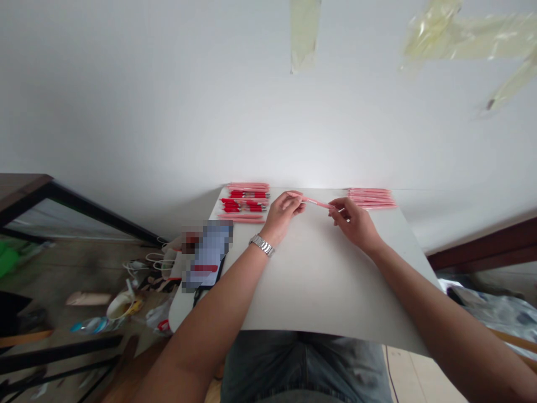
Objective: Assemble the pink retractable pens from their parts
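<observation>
A slim pink pen (316,202) is stretched between my two hands above the white table (310,268). My left hand (287,207), with a metal watch at the wrist, pinches its left end. The fingertips of my right hand (351,219) close on the other end, which sits slightly lower. Beyond my left hand lie several red pens (247,207) in rows, with pink pens (245,186) behind and in front of them. A stack of pink pens (371,198) rests at the back right, just past my right hand.
A phone-like device (212,252), partly blurred out, is at the table's left edge. The white wall (251,101) rises directly behind the table. On the floor to the left are a cup (121,305), cables and a bottle; plastic bags (499,308) lie at the right.
</observation>
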`<action>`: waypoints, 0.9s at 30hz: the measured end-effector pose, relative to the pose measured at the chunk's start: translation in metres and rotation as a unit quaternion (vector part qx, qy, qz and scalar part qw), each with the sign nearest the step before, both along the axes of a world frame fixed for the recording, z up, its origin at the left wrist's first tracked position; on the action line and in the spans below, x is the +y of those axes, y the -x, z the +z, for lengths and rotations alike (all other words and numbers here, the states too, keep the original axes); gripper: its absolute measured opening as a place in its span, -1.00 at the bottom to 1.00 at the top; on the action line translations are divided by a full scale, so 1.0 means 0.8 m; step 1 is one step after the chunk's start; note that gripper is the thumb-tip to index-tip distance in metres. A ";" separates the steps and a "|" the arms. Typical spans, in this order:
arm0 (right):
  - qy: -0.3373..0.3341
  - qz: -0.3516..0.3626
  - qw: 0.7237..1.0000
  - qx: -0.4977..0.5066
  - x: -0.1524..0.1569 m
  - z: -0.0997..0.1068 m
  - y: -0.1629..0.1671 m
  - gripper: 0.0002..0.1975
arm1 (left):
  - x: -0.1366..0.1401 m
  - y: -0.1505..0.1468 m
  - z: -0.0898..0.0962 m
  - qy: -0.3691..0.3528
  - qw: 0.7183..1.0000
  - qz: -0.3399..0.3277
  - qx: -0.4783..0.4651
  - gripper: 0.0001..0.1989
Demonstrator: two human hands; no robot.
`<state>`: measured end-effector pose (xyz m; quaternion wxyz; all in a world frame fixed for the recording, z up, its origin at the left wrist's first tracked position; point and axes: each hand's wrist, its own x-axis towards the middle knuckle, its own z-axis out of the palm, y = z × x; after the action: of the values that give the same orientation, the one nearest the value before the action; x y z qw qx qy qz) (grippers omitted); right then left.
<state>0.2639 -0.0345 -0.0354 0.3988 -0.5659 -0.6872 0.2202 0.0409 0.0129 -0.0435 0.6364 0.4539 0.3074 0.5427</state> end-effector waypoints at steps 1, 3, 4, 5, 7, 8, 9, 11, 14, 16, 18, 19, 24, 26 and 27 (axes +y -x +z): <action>0.001 0.003 1.000 0.003 0.000 0.001 0.000 -0.64 | 0.000 0.000 0.000 -0.002 1.000 0.000 0.000 -0.67; 0.002 0.007 1.000 0.007 -0.001 0.003 0.001 -0.63 | 0.000 0.000 0.000 -0.005 1.000 -0.003 0.001 -0.67; 0.002 0.009 1.000 0.008 -0.001 0.003 0.001 -0.63 | 0.000 0.000 0.000 -0.007 1.000 -0.005 0.000 -0.67; 0.003 0.011 1.000 0.008 -0.001 0.003 0.000 -0.63 | 0.000 0.000 0.000 -0.008 1.000 -0.007 0.000 -0.67; 0.002 0.015 1.000 0.009 0.000 0.002 0.000 -0.64 | 0.000 0.000 0.000 -0.010 1.000 -0.011 0.001 -0.67; 0.002 0.018 1.000 0.009 0.000 0.002 0.000 -0.64 | 0.000 0.000 0.000 -0.010 1.000 -0.011 0.002 -0.67; 0.002 0.020 1.000 0.010 0.001 0.001 -0.001 -0.65 | 0.000 0.000 0.001 -0.010 1.000 -0.010 0.004 -0.66; 0.003 0.022 1.000 0.010 0.001 0.000 -0.001 -0.65 | 0.000 0.000 0.001 -0.011 1.000 -0.009 0.006 -0.66; 0.006 0.021 1.000 0.008 0.001 0.000 -0.002 -0.65 | 0.000 -0.001 0.001 -0.012 1.000 -0.008 0.005 -0.66; 0.007 0.023 1.000 0.005 0.001 0.000 -0.002 -0.65 | 0.000 -0.001 0.001 -0.012 1.000 -0.009 0.007 -0.66; 0.007 0.024 1.000 -0.001 0.001 0.001 -0.003 -0.66 | 0.000 0.000 0.001 -0.013 1.000 -0.010 0.010 -0.65; 0.006 0.025 1.000 -0.004 0.001 0.001 -0.003 -0.66 | 0.000 0.000 0.001 -0.014 1.000 -0.012 0.012 -0.66; 0.007 0.026 1.000 -0.001 0.000 0.003 -0.002 -0.66 | 0.001 0.000 0.000 -0.016 1.000 -0.013 0.014 -0.66; 0.007 0.023 1.000 0.005 -0.001 0.003 -0.001 -0.65 | 0.001 0.000 0.000 -0.014 1.000 -0.012 0.012 -0.65; 0.006 0.021 1.000 0.006 -0.001 0.003 -0.001 -0.65 | 0.001 -0.001 0.000 -0.012 1.000 -0.011 0.011 -0.64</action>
<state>0.2646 -0.0352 -0.0329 0.3946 -0.5529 -0.6949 0.2360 0.0413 0.0134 -0.0435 0.6337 0.4706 0.3026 0.5342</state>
